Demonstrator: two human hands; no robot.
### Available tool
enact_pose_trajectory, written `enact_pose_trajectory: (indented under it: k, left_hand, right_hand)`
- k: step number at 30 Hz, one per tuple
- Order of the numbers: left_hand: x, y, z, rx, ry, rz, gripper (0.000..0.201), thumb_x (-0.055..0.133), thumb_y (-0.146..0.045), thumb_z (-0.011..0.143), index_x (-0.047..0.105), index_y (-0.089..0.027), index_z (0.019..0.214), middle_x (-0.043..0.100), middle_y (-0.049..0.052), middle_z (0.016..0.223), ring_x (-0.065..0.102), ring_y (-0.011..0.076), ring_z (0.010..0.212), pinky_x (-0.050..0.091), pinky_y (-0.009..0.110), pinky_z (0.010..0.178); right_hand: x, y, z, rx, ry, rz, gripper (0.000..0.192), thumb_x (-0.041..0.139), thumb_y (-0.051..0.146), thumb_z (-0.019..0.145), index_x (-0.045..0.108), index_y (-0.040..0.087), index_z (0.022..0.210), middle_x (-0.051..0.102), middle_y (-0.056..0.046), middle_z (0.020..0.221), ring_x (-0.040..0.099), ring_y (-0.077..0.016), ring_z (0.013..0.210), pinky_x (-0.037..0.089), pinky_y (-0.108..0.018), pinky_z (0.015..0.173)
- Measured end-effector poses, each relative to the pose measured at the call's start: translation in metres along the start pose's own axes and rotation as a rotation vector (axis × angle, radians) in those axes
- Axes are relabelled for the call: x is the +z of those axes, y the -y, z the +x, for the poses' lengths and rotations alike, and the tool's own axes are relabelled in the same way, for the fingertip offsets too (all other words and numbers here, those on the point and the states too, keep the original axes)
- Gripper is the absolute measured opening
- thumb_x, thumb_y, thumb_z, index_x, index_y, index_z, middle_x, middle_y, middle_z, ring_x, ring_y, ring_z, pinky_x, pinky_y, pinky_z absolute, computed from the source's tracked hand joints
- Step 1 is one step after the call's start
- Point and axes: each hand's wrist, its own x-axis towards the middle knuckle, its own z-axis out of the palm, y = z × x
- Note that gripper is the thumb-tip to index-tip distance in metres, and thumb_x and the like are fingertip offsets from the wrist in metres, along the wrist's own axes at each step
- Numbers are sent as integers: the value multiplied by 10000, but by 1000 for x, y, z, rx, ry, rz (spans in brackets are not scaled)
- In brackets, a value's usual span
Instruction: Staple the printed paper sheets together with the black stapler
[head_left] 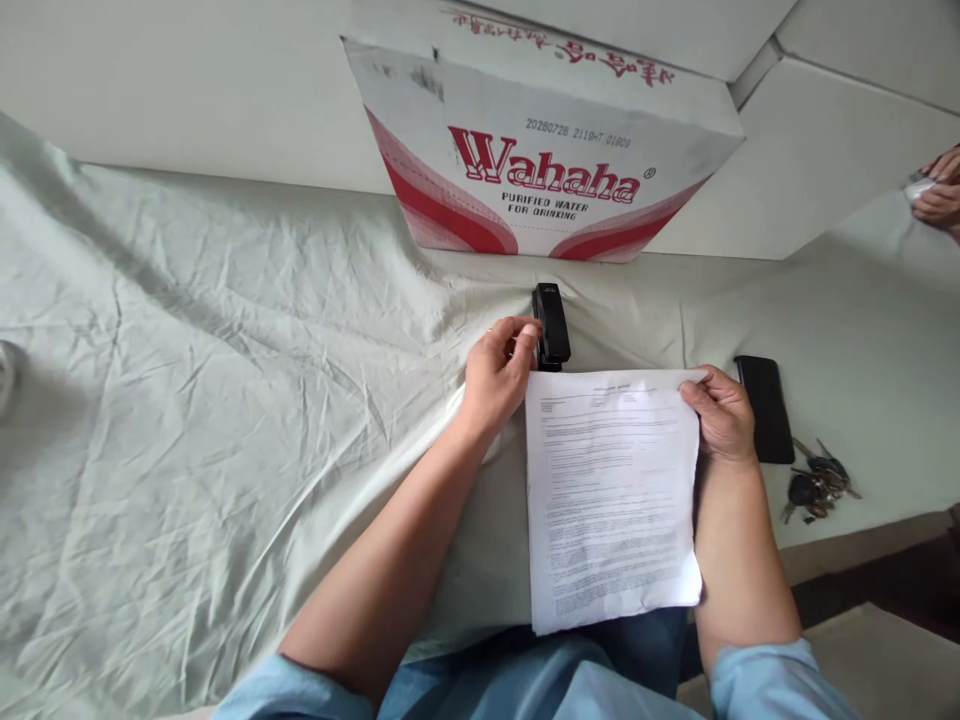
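Hands: L hand point(499, 375) curled on stapler point(551, 325) | R hand point(720, 415) pinching paper point(611, 495) corner

One head-worn camera looks forward and down, close over the table point(187, 400)

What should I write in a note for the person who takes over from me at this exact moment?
Left hand: fingers on the black stapler, which sits at the top left corner of the printed sheets.
Right hand: grip on the top right corner of the printed sheets, which lie on the wrinkled cloth and overhang its near edge.
Done: sheets lined up at the stapler. Whether a staple is already in cannot be seen.
Left, probably: press the stapler, then check the corner.
Nearby: black phone, keys, Wahaha water carton. Another person's hand at far right.
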Motion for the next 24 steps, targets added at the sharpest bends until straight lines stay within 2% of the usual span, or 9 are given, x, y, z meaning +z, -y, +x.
enact_pose_trajectory:
  k: [3, 5, 8, 10, 13, 18, 20, 24]
  left_hand:
    - [-3, -15, 0, -133, 35, -114, 669, 593, -769, 1081, 753, -192, 783, 715, 53, 753, 507, 121, 574, 402, 284, 557]
    - [-6, -21, -2, -162, 81, -146, 731, 621, -845, 1028, 713, -200, 695, 613, 27, 639, 417, 117, 541, 320, 299, 535]
    - [-8, -23, -2, -179, 177, -149, 635, 796, -776, 930, 703, -203, 671, 498, -14, 583, 353, 111, 556, 262, 303, 555]
    - [-8, -20, -2, -177, 195, -132, 515, 906, -651, 848, 719, -199, 687, 501, -22, 601, 367, 111, 584, 259, 296, 569]
    - [-6, -14, 1, -191, 165, -139, 420, 964, -535, 776, 721, -200, 705, 545, -19, 641, 394, 110, 607, 273, 284, 569]
    - [-4, -8, 3, -216, 26, -302, 560, 1059, -519, 685, 582, -226, 702, 540, -44, 671, 427, 99, 627, 324, 266, 597]
    - [-4, -9, 4, -221, -5, -359, 608, 1071, -576, 678, 573, -232, 731, 524, -52, 677, 429, 99, 627, 335, 266, 597]
    - [-5, -12, 6, -194, 34, -369, 587, 983, -730, 773, 687, -224, 809, 508, -47, 674, 376, 101, 600, 308, 276, 559]
  right_hand:
    - [2, -5, 6, -46, -130, 34, 567, 1096, 687, 631, 764, 261, 802, 690, 40, 676, 576, -136, 565, 468, -279, 549]
    - [3, -10, 10, -77, -170, 25, 568, 1083, 692, 651, 769, 258, 839, 722, 31, 729, 601, -147, 592, 490, -294, 576]
    - [3, -17, 15, -107, -191, -6, 566, 1051, 700, 697, 748, 250, 858, 724, 26, 741, 595, -152, 591, 484, -304, 585]
    - [2, -19, 16, -111, -196, -16, 564, 1040, 703, 710, 735, 251, 857, 711, 28, 725, 599, -158, 595, 483, -307, 592]
    - [2, -19, 16, -109, -191, 1, 557, 1039, 696, 713, 751, 256, 898, 723, 23, 743, 647, -178, 639, 520, -320, 626]
    - [6, -17, 16, -67, -143, 101, 620, 1107, 641, 620, 767, 265, 977, 773, 9, 845, 714, -202, 734, 595, -351, 708]
    - [5, -17, 17, -62, -135, 100, 639, 1125, 631, 585, 727, 262, 924, 748, 21, 817, 663, -171, 680, 552, -317, 645]
    - [3, -19, 18, -94, -172, 40, 639, 1087, 677, 643, 652, 255, 843, 596, 66, 661, 441, -98, 513, 318, -266, 469]
